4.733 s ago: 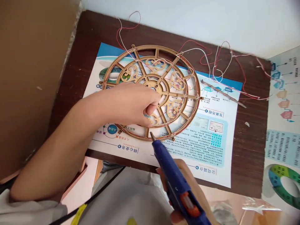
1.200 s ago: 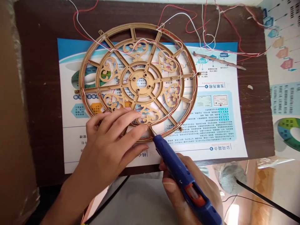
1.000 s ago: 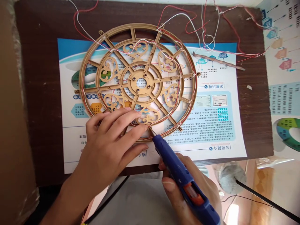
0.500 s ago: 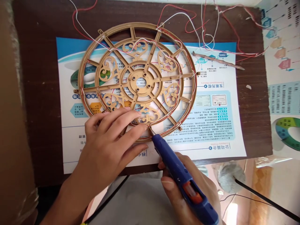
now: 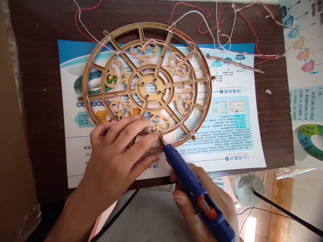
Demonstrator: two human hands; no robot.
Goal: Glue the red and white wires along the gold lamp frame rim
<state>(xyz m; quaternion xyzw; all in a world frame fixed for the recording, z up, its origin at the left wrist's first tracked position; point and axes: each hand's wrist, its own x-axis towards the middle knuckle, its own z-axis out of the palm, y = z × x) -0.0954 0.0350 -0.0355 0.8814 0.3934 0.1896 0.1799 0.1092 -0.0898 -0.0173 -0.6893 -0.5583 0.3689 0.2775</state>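
Wheel [image 5: 154, 97] of gold openwork is laid flat on a printed paper [image 5: 256, 134], which is spread over a dark table [image 5: 275, 134]. Its lower rim is covered by the left hand [image 5: 113, 158], whose fingers [image 5: 131, 134] are held loosely apart and laid across the rings from below; whether anything is pinched under them cannot be told. A blue glue gun [image 5: 189, 181] is gripped in the right hand [image 5: 214, 195], the fingers wrapped around its body. Its nozzle [image 5: 162, 142] is pointed at the lower rim, just beside the left index fingertip. Red and white wires [image 5: 193, 12] are strung along the rings and trailed off beyond the upper edge. A thin stick [image 5: 234, 64] is set on the paper, to the right of the rim.
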